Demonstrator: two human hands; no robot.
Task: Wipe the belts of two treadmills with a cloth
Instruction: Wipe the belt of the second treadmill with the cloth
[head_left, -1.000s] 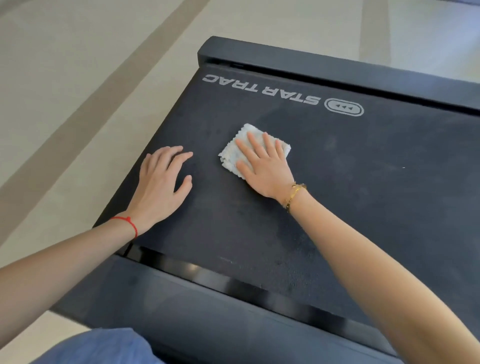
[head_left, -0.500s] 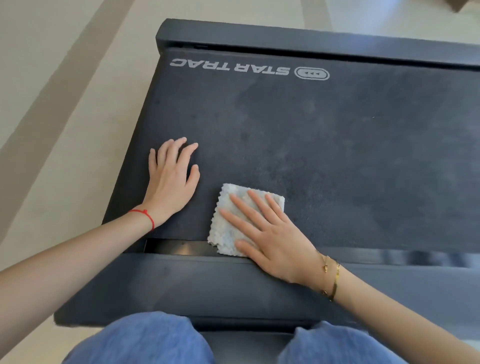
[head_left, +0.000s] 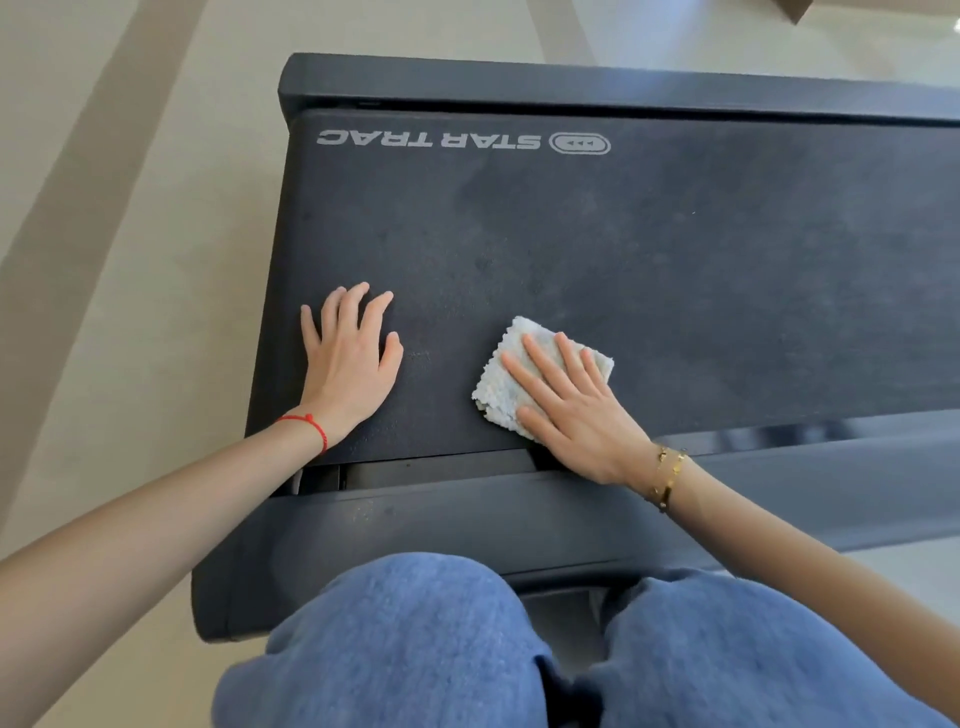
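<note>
The dark treadmill belt (head_left: 675, 260), printed with a "STAR TRAC" logo, fills the middle of the head view. A small white nubby cloth (head_left: 493, 389) lies folded on the belt near its close edge. My right hand (head_left: 576, 415), with gold bracelets at the wrist, presses flat on the cloth with fingers spread and covers its right half. My left hand (head_left: 348, 369), with a red string at the wrist, rests palm down on the belt to the left of the cloth, holding nothing.
The treadmill's black near side rail (head_left: 467, 525) runs between the belt and my knees in blue trousers (head_left: 415, 649). A far side rail (head_left: 571, 83) borders the belt's other edge. Beige floor (head_left: 130, 260) with darker stripes lies left of the belt's end.
My right hand pulled the cloth from mid-belt toward me to the near edge, then shifted it a little right and away. My left hand stayed planted on the belt.
</note>
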